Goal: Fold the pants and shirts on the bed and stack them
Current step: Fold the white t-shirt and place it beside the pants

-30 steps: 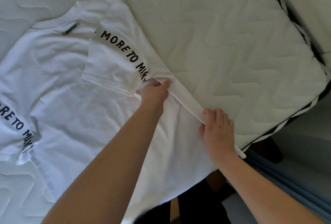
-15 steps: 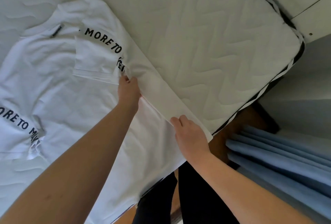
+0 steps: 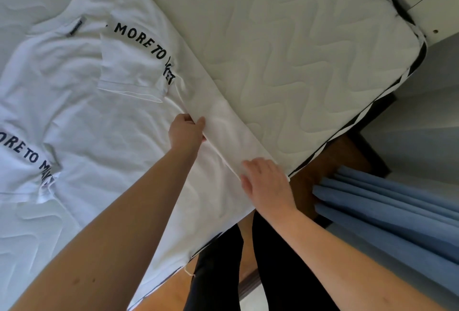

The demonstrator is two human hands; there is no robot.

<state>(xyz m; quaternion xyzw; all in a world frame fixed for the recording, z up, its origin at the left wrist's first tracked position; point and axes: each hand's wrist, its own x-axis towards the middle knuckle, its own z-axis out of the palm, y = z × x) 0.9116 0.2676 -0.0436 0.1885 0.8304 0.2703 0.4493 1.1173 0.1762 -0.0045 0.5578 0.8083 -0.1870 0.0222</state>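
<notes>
Both hands work the folded side edge of a white T-shirt (image 3: 94, 122) spread on the bed (image 3: 298, 45).

The shirt lies flat across the quilted mattress, neck toward the top left, its hem hanging over the near edge of the bed. One sleeve with black lettering is turned in over the chest. The left hand (image 3: 186, 132) pinches the folded strip of fabric along the shirt's right side, thumb on top. The right hand (image 3: 267, 181) rests on the same strip nearer the hem, close to the mattress corner; its fingers seem to curl around the edge, though the grip is hard to make out. Blue curtains (image 3: 387, 211) hang beside the bed.
</notes>
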